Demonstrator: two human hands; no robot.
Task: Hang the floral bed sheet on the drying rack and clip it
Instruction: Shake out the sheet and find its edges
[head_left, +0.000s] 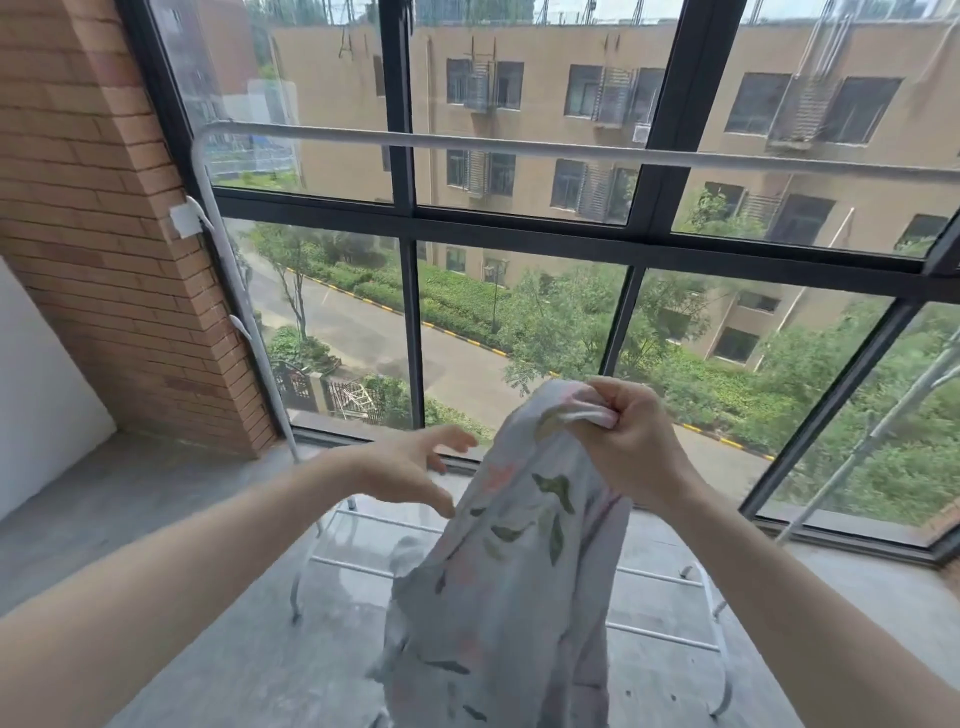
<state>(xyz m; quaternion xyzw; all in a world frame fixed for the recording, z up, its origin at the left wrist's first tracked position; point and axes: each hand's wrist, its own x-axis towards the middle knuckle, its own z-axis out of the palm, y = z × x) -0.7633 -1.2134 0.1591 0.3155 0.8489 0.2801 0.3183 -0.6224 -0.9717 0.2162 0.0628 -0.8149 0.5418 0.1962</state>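
Head view: my right hand (631, 434) pinches a bunched edge of the floral sheet (511, 566), which hangs limp below the rack's top bar (519, 145), not yet over it. My left hand (410, 470) is spread and holds nothing, thumb just beside the cloth. Sheet looks soft and light, will sag and slide; I'd take a second hold further along the same edge to spread it. No clips visible.

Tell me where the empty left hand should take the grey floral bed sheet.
Probably the edge just below the right hand, coming in from the left. The grey floral bed sheet hangs bunched from that grip, and the open left hand is already beside it.
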